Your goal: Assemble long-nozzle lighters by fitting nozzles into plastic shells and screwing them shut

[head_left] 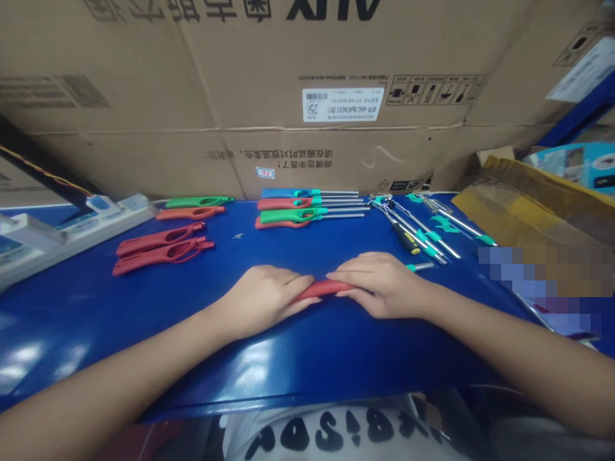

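A red gas lighter is held level above the near part of the blue table, with both my hands closed on it. My left hand pinches its left part between thumb and fingers. Around its right part, my right hand is wrapped, palm down. A teal piece with a short metal tube sticks out beyond my right hand, in line with the red body; the join is hidden by the hand. Beyond my hands lie several lighters with green, red and blue handles and metal tubes.
Red handle shells and a green shell lie at left by a white power strip. Metal tubes with teal parts and a black-yellow screwdriver lie at right. A large cardboard box walls the back; a taped carton stands right.
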Demonstrator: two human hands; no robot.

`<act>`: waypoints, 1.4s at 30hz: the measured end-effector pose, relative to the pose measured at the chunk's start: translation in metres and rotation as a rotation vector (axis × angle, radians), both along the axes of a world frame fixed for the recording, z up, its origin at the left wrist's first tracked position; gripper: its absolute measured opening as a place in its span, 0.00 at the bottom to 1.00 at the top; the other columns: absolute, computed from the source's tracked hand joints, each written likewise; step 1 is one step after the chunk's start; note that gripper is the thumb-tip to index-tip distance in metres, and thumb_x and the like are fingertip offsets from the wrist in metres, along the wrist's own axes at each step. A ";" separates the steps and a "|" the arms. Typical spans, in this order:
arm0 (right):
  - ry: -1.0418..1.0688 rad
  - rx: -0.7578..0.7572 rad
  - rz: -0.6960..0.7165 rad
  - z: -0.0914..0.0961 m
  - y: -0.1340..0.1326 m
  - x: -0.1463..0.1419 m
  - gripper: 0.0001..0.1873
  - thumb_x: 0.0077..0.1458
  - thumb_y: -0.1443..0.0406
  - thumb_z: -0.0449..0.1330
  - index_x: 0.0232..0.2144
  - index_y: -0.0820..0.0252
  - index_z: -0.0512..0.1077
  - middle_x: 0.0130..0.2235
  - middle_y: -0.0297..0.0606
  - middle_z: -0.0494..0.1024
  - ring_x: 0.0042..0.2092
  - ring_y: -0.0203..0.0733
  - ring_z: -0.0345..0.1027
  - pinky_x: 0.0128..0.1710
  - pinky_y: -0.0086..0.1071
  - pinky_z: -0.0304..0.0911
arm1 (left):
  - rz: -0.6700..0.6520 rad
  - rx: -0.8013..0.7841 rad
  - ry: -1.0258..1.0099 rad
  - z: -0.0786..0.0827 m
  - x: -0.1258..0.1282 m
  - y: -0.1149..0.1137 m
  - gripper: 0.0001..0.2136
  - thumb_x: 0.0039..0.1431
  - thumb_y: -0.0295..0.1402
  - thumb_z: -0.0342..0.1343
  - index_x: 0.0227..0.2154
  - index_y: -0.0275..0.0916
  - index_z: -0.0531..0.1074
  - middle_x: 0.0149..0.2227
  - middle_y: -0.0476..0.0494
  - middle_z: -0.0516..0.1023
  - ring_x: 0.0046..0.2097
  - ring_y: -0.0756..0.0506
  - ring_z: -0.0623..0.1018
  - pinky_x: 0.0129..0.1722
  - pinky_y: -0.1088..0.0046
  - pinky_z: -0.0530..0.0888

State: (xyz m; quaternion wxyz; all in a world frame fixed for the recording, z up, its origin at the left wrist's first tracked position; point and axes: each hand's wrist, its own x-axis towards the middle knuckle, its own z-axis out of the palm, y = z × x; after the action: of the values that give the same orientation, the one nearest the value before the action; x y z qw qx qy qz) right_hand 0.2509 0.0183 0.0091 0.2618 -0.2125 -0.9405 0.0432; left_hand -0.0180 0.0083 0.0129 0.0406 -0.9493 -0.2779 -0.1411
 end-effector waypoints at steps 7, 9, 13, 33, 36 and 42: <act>0.017 0.025 -0.017 0.008 0.003 -0.002 0.13 0.66 0.65 0.58 0.50 0.60 0.77 0.49 0.40 0.83 0.49 0.42 0.77 0.50 0.36 0.72 | 0.054 -0.059 0.000 0.002 -0.004 0.007 0.18 0.73 0.46 0.45 0.47 0.40 0.75 0.36 0.44 0.83 0.35 0.44 0.82 0.34 0.70 0.73; 0.072 0.088 0.005 0.008 0.002 -0.002 0.13 0.64 0.68 0.59 0.49 0.61 0.77 0.47 0.39 0.84 0.47 0.41 0.78 0.48 0.35 0.72 | 0.071 -0.090 0.012 0.004 -0.004 0.004 0.19 0.73 0.46 0.44 0.46 0.39 0.75 0.35 0.43 0.82 0.36 0.43 0.82 0.34 0.69 0.73; 0.131 0.192 -0.037 0.005 -0.001 -0.005 0.11 0.64 0.70 0.59 0.47 0.60 0.77 0.45 0.38 0.85 0.43 0.40 0.80 0.41 0.33 0.73 | 0.134 -0.186 0.005 0.009 0.001 -0.005 0.17 0.73 0.44 0.44 0.48 0.40 0.73 0.35 0.44 0.81 0.35 0.43 0.81 0.33 0.68 0.73; -0.139 -0.012 -0.175 0.018 0.009 0.007 0.11 0.65 0.60 0.60 0.44 0.60 0.77 0.42 0.41 0.82 0.44 0.45 0.74 0.46 0.38 0.66 | 0.185 -0.209 0.037 0.009 -0.002 0.001 0.13 0.73 0.37 0.44 0.51 0.37 0.69 0.43 0.42 0.78 0.38 0.42 0.80 0.34 0.68 0.75; -0.204 0.036 -0.270 0.025 0.015 0.017 0.21 0.62 0.57 0.62 0.53 0.62 0.73 0.50 0.45 0.79 0.51 0.50 0.71 0.51 0.43 0.65 | 0.208 -0.175 0.052 0.012 -0.006 0.006 0.14 0.73 0.38 0.44 0.52 0.38 0.69 0.44 0.42 0.79 0.39 0.41 0.81 0.35 0.67 0.75; -0.330 0.085 -0.369 0.031 0.032 0.043 0.12 0.59 0.59 0.64 0.42 0.60 0.79 0.44 0.44 0.82 0.50 0.53 0.73 0.57 0.50 0.59 | 0.278 -0.096 0.097 0.017 -0.010 0.009 0.13 0.73 0.38 0.44 0.50 0.39 0.69 0.44 0.43 0.80 0.40 0.40 0.82 0.34 0.67 0.75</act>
State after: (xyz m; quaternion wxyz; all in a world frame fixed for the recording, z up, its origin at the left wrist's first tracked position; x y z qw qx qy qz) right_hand 0.2936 0.0506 0.0404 0.1170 -0.3736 -0.9167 -0.0800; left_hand -0.0282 0.0175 0.0296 0.0278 -0.9083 -0.4106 -0.0747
